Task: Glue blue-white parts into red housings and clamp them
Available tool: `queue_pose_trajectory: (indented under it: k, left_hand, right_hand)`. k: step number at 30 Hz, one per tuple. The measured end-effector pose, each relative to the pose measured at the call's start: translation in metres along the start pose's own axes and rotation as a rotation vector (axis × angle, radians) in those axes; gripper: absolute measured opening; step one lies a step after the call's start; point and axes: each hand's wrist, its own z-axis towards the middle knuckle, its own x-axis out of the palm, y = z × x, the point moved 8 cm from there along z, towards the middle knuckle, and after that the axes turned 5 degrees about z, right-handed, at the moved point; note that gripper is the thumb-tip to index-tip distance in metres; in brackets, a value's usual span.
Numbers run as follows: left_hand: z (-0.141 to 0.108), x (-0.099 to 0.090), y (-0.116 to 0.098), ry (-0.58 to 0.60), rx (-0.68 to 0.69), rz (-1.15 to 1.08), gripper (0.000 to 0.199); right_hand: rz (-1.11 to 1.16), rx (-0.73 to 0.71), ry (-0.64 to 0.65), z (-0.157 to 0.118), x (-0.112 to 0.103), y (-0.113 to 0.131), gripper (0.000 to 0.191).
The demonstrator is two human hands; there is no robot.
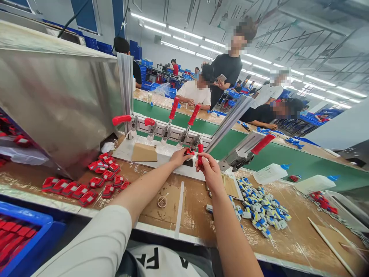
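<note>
My left hand [179, 157] reaches to the clamp fixture, its fingers closed on a small red part [189, 152] at the fixture's base. Beside it, my right hand [210, 167] is wrapped round the red handle [200, 151] of the rightmost toggle clamp on the rail. More toggle clamps with red handles [173, 108] stand in a row to the left; two handles point up and the leftmost lies sideways. A piece of cardboard [144, 152] rests on the fixture's white base, left of my left hand.
Red parts [108, 175] lie left on the bench; a pile of blue, white and yellow parts [261, 206] lies right. Further right are white bottles [271, 174] and another clamp [245, 152]. A blue bin [27, 238] stands lower left. People work across the bench.
</note>
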Motion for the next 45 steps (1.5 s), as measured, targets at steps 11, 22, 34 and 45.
queue_pose_trajectory:
  k: [11,22,34,45]
  left_hand:
    - [-0.002,-0.001,-0.003,0.005,0.001,0.042,0.049]
    - [0.0,-0.002,-0.004,-0.011,0.006,0.021,0.046]
    - [0.0,0.002,-0.002,0.018,-0.007,0.013,0.046]
    - [0.0,0.004,-0.003,0.046,0.02,0.034,0.047]
  right_hand:
    - [0.019,-0.001,-0.037,0.0,0.007,0.01,0.037]
    - [-0.009,-0.012,-0.039,0.001,0.006,0.002,0.04]
    - [-0.208,-0.074,0.057,-0.004,0.005,-0.01,0.036]
    - [-0.049,-0.046,0.009,-0.003,0.004,-0.01,0.029]
